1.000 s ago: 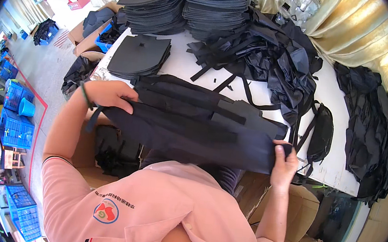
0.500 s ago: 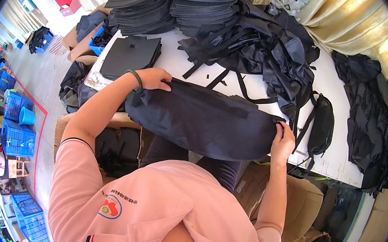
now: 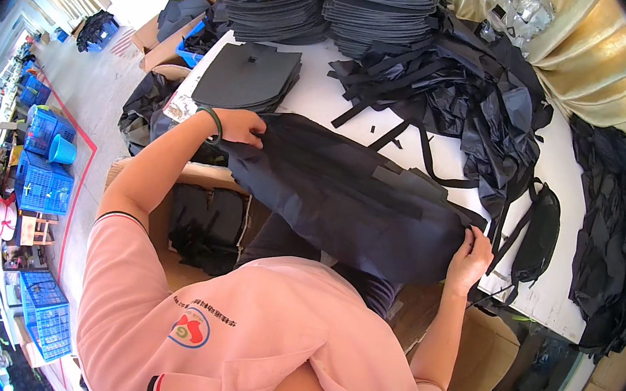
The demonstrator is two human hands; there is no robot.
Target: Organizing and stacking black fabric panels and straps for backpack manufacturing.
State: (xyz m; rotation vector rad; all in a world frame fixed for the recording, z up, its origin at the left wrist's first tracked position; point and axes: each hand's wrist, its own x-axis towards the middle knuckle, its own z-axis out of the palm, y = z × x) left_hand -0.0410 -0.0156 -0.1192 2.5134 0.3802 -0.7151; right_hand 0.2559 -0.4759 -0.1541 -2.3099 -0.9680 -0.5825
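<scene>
Between my hands a long black fabric piece (image 3: 359,201) is stretched across my lap at the table's near edge, sloping down to the right. My left hand (image 3: 237,127) is closed on its upper left corner, a dark green band around the wrist. My right hand (image 3: 472,256) pinches its right end between thumb and fingers. Along its top edge a darker strip is folded over. Just beyond my left hand lies a short stack of dark grey flat panels (image 3: 245,76) on the white table (image 3: 310,95).
Two tall stacks of grey panels (image 3: 269,1) stand at the back. A heap of black fabric with straps (image 3: 485,107) covers the table's far right, near a small black pouch (image 3: 538,237). More black fabric (image 3: 613,237) hangs over the right edge. An opened cardboard box (image 3: 158,236) sits below left.
The whole view has shifted, so the table sits farther right. The fabric piece slopes more, and its right end, with my right hand, is lower and farther right. Both hands keep their hold.
</scene>
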